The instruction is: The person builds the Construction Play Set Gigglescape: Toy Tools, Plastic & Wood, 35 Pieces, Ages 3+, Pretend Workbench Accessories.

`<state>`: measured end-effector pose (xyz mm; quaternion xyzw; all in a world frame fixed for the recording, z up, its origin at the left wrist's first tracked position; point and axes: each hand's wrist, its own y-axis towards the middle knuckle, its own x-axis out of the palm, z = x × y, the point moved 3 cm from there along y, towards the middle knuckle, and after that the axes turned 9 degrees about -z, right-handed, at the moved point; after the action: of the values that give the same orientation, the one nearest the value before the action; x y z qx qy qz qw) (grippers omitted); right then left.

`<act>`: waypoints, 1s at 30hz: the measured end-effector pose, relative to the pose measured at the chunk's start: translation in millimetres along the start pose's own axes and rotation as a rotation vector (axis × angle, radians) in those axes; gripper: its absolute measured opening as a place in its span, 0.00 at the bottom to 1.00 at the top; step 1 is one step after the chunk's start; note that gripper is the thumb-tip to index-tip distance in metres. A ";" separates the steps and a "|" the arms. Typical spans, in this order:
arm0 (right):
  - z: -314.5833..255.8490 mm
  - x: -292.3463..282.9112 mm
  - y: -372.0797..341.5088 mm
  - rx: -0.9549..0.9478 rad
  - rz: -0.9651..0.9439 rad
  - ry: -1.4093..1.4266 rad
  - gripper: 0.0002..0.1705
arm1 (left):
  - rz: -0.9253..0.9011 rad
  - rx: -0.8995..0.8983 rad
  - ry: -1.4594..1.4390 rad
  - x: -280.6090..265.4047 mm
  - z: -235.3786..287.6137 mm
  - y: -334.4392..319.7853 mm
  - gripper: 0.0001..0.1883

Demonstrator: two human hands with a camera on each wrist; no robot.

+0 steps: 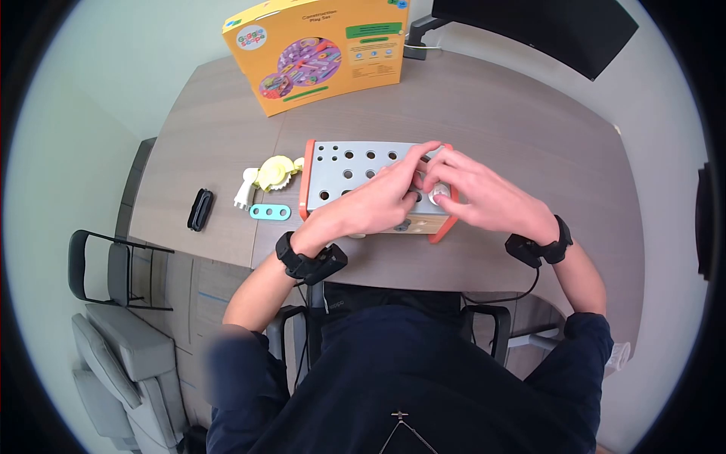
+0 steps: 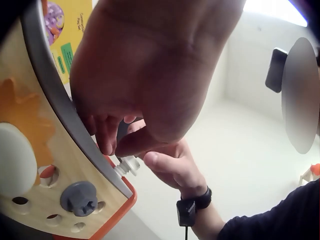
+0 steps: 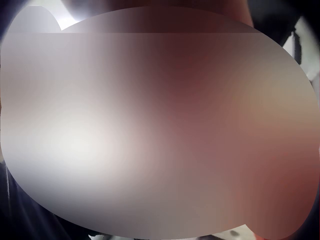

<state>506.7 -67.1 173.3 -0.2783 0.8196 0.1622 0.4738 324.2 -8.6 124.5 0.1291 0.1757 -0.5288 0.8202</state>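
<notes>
A toy workbench (image 1: pixel 359 163) with a grey perforated top and orange-red side frames stands in front of me. Both hands meet over its right end. My right hand (image 1: pixel 484 189) curls its thumb and fingers around a white toy screw (image 2: pixel 129 166), which stands in the top near the corner. My left hand (image 1: pixel 374 200) reaches across the top from the left, fingers bent down close beside the screw; I cannot tell whether they pinch anything. On the wooden front, a grey toy bolt (image 2: pixel 80 199) sits in a hole beside an orange gear (image 2: pixel 30 115). The right wrist view is mostly blurred.
Left of the workbench lie a pale yellow toy piece (image 1: pixel 276 172), a white claw-ended toy piece (image 1: pixel 246 188), a teal strip with holes (image 1: pixel 270 212) and a black object (image 1: pixel 200 209). Behind stands a yellow box (image 1: pixel 318 57); a monitor (image 1: pixel 541 30) is at the back right.
</notes>
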 end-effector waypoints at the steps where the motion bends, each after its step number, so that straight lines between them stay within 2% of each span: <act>1: -0.4 2.5 0.1 -0.041 -0.027 0.101 0.08 | 0.004 0.009 0.005 -0.6 1.9 -0.8 0.46; 4: 3.2 8.1 2.5 0.003 -0.034 0.093 0.08 | 0.006 -0.094 0.173 5.5 15.2 -1.8 0.49; 7: 8.3 16.0 4.8 0.016 0.104 -0.094 0.10 | 0.125 -0.002 0.291 13.6 17.5 1.6 0.52; 10: 8.7 17.7 3.6 0.219 0.080 -0.234 0.13 | 0.117 -0.035 0.291 17.7 16.2 7.1 0.52; 13: 2.1 9.4 5.1 0.417 -0.122 -0.413 0.16 | 0.160 0.037 0.420 15.0 10.1 9.1 0.50; 16: -15.2 -13.9 5.7 0.569 -0.351 -0.306 0.14 | 0.079 0.052 0.342 8.2 2.4 5.3 0.48; 19: -5.1 -10.6 -7.8 0.075 0.057 -0.043 0.11 | 0.009 0.005 0.111 1.8 -1.9 1.7 0.49; 22: -4.4 -6.0 -5.2 -0.038 -0.071 0.099 0.11 | -0.014 -0.008 0.246 2.8 5.6 2.5 0.51; 25: 6.7 4.7 0.3 -0.059 -0.082 0.047 0.10 | -0.073 -0.103 0.313 4.9 24.1 3.2 0.53; 28: 10.1 7.3 6.4 -0.003 -0.007 -0.063 0.11 | 0.056 0.020 0.374 11.4 13.6 7.6 0.53; 30: 9.8 11.3 8.5 0.169 -0.026 -0.154 0.14 | 0.066 0.021 0.411 12.4 5.4 9.8 0.52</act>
<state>503.8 -58.6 158.7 -0.2347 0.7880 0.1072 0.5591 338.7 -16.9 124.3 0.2483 0.3295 -0.4660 0.7827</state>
